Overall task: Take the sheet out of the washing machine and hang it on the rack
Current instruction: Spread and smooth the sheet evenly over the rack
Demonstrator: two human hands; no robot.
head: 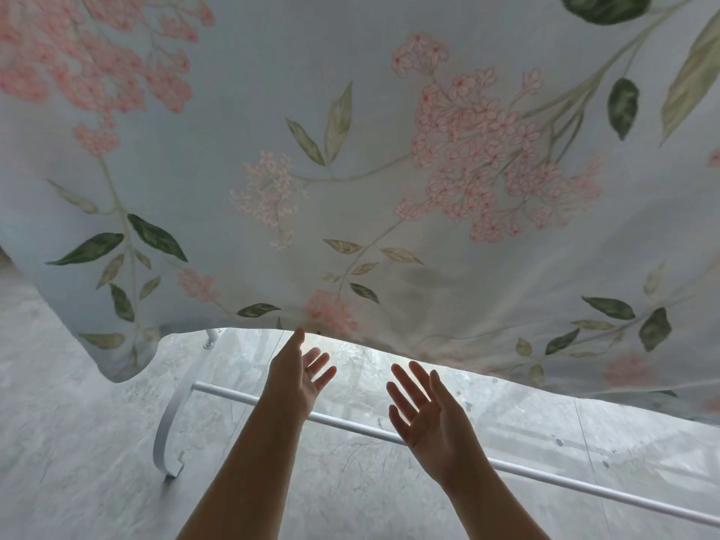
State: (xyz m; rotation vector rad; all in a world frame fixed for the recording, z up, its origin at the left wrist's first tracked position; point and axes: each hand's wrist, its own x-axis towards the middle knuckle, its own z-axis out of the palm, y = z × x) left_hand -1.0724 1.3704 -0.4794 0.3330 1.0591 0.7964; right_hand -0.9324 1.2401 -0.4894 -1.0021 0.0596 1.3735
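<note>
- Pale-blue floral fabric sheet (350,150) hung draped ahead, hem just above both hands.
- Left hand (300,376) and right hand (428,415) were spread, palms up, holding nothing.
- Smart play looked like smoothing that hem evenly, clear of the white metal rack bar (350,424).

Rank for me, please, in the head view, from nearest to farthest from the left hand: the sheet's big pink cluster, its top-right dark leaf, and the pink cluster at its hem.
1. Pink cluster at the hem, just above the left hand.
2. Big pink cluster, upper middle-right.
3. Dark leaf, top right corner.
</note>
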